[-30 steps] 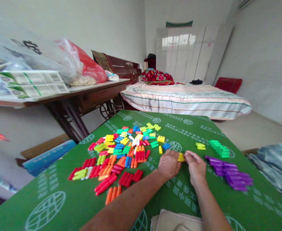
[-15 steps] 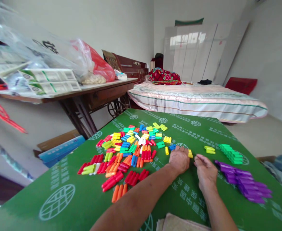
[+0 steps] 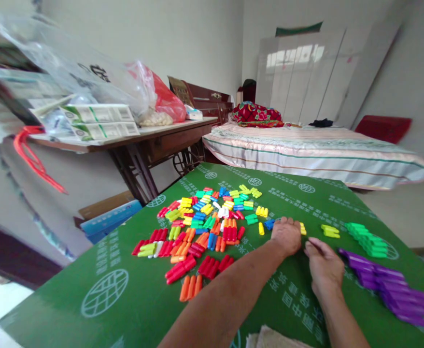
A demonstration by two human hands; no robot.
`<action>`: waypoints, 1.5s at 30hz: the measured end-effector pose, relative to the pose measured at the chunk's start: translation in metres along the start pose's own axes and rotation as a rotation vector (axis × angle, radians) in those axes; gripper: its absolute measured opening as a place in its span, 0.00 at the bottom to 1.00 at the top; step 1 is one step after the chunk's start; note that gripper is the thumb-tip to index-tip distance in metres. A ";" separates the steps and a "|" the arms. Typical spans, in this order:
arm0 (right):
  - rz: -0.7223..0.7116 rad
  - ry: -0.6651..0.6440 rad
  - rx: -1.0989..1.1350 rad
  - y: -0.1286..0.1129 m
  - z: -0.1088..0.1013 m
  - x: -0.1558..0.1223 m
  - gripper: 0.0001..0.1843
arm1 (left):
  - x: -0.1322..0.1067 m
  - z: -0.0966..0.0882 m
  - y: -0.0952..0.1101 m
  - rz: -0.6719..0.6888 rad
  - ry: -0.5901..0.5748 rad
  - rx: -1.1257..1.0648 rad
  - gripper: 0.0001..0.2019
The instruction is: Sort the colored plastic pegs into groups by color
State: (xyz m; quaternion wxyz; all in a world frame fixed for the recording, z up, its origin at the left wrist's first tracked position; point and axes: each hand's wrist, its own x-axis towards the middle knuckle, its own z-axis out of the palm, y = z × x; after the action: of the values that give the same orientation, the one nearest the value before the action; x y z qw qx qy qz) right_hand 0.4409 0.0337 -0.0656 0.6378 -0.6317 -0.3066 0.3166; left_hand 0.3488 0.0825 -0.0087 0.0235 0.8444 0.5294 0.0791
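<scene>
My left hand [image 3: 287, 235] rests low over the green table [image 3: 106, 261], fingers curled down and partly hidden. A yellow plastic piece [image 3: 303, 228] shows at its right edge, against the fingers. Just to the right, my right hand [image 3: 324, 263] has thumb and fingers pressed together; anything between them is hidden. A blue piece [image 3: 269, 224] lies beside my left hand's knuckles. Yellow-green joined pieces [image 3: 330, 231] lie beyond my right hand. Green pieces [image 3: 367, 239] and purple pieces [image 3: 393, 287] form stacked rows at the right.
A spread of mixed coloured pieces [image 3: 197, 220] covers the table's middle left. Folded cloth [image 3: 273, 338] sits at the near edge. Left stands a sewing table [image 3: 157, 135] with boxes and bags; a bed [image 3: 306, 145] is behind.
The camera view has turned slightly left, so everything appears shifted right. Both hands stay close together beside the same yellow piece, with little movement over the table.
</scene>
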 end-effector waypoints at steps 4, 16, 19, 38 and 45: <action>0.019 -0.003 0.029 -0.001 0.000 -0.001 0.20 | -0.007 -0.002 -0.001 0.019 0.038 -0.003 0.18; -0.037 -0.032 -0.061 -0.001 0.000 -0.002 0.20 | -0.049 -0.015 -0.044 0.008 0.127 0.062 0.21; -0.042 -0.027 -0.076 -0.003 0.001 -0.003 0.19 | -0.059 -0.021 -0.060 0.010 0.062 0.080 0.17; -0.057 -0.041 -0.077 -0.009 0.001 -0.004 0.18 | -0.128 -0.053 -0.117 0.110 -0.027 0.168 0.16; -0.084 -0.058 -0.123 -0.002 -0.001 -0.001 0.18 | -0.076 -0.053 -0.085 0.052 -0.042 0.094 0.16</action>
State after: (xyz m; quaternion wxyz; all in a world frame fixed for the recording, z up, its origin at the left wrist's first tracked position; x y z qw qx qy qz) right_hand 0.4410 0.0320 -0.0634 0.6015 -0.6467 -0.3700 0.2882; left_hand 0.2321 0.0489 0.0251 -0.0071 0.8594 0.5099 0.0370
